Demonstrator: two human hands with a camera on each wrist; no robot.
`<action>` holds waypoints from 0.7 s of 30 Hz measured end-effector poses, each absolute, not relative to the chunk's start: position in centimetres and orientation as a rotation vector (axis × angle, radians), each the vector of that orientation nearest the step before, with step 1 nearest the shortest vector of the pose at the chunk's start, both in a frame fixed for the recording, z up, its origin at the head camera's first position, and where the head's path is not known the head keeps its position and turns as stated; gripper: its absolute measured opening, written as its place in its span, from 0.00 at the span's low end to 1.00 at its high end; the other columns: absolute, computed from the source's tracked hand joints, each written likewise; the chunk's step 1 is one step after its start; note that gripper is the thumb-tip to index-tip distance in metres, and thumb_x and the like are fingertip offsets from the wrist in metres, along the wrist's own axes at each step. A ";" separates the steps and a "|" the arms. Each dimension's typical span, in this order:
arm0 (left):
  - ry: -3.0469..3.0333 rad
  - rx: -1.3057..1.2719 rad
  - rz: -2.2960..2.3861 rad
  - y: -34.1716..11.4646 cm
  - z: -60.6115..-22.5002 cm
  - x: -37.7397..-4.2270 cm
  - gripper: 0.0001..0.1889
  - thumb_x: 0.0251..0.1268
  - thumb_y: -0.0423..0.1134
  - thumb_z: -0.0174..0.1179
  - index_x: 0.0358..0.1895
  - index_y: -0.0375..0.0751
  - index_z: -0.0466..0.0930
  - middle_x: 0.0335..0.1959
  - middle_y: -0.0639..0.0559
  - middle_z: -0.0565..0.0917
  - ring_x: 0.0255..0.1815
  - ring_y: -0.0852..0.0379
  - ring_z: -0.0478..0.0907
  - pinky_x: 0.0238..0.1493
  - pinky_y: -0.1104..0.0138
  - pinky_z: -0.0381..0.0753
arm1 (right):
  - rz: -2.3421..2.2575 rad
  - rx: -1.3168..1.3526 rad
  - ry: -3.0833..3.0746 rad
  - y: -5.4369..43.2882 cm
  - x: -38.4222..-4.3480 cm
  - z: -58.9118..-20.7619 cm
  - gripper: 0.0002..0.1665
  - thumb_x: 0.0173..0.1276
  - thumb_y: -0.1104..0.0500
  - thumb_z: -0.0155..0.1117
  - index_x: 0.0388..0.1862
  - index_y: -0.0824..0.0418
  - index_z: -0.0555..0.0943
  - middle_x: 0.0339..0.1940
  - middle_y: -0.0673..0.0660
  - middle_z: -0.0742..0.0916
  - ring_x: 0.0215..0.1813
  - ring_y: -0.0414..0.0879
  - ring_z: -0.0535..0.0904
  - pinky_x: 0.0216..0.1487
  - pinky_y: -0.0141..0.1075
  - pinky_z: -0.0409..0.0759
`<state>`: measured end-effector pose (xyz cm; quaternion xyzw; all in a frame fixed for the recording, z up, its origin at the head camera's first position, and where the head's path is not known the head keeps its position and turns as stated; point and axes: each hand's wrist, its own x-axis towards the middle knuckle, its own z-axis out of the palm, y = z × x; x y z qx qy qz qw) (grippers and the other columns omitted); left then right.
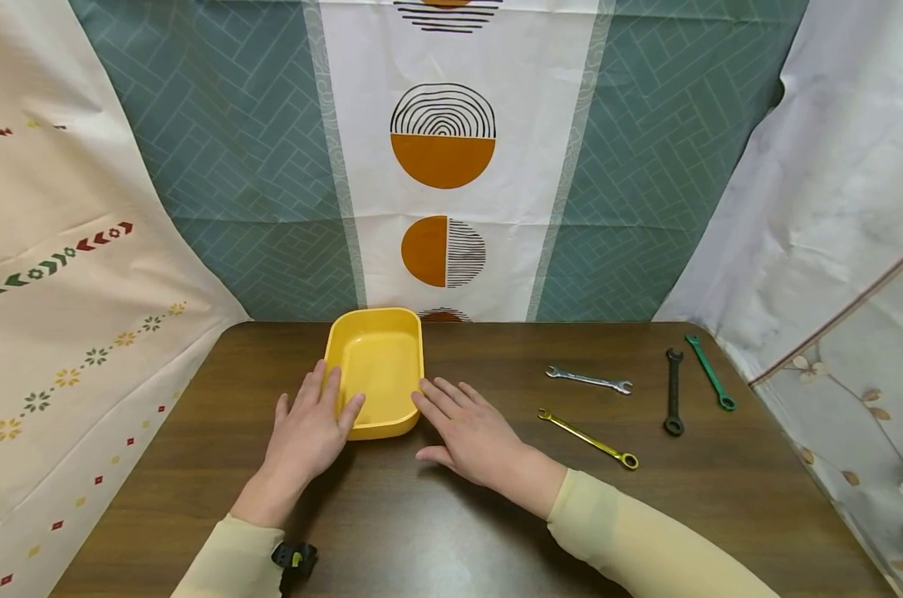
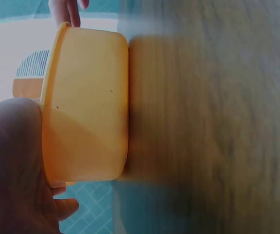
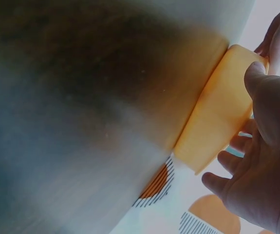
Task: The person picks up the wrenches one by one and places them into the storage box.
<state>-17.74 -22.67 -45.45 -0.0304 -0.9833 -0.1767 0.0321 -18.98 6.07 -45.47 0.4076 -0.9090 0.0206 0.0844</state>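
Note:
A yellow plastic tray (image 1: 380, 430) stands on the table towards the back, left of the middle. At its near left corner is my left hand (image 1: 309, 432), fingers extended along the left side and thumb over the rim. In the left wrist view that hand (image 2: 13, 161) lies along the rim of the tray (image 2: 88, 107), part of the fingers hidden behind it. My right hand (image 1: 469, 428) has its straight fingertips at the tray's right wall, thumb spread apart. The right wrist view shows the hand (image 3: 261, 161) beside the tray (image 3: 217, 107).
On the right half of the table lie a silver wrench (image 1: 589, 380), a gold wrench (image 1: 589, 438), a black wrench (image 1: 673, 394) and a green wrench (image 1: 711, 374). A patterned curtain (image 1: 272, 166) hangs behind the table's back edge (image 1: 496, 324).

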 end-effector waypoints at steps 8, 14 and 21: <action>-3.014 -0.112 -0.576 -21.9 -45.6 -18.1 0.47 0.89 0.69 0.39 0.89 0.32 0.52 0.91 0.31 0.47 0.89 0.27 0.49 0.81 0.25 0.44 | 0.070 1.195 -2.704 6.9 -18.8 -45.6 0.50 0.82 0.31 0.63 0.89 0.58 0.66 0.89 0.59 0.68 0.88 0.58 0.63 0.85 0.56 0.63; -3.009 -0.128 -0.582 -21.4 -45.7 -18.3 0.47 0.89 0.69 0.39 0.90 0.33 0.52 0.91 0.32 0.48 0.89 0.28 0.49 0.81 0.26 0.43 | 0.074 1.191 -2.695 7.4 -18.8 -45.6 0.50 0.81 0.31 0.64 0.89 0.59 0.67 0.88 0.60 0.69 0.88 0.59 0.64 0.84 0.57 0.64; -3.011 -0.154 -0.582 -21.0 -45.8 -18.5 0.46 0.89 0.68 0.39 0.90 0.33 0.52 0.91 0.32 0.47 0.89 0.28 0.49 0.81 0.25 0.44 | 0.072 1.177 -2.712 7.8 -18.5 -45.5 0.50 0.81 0.31 0.63 0.89 0.59 0.66 0.89 0.60 0.68 0.88 0.58 0.63 0.84 0.57 0.64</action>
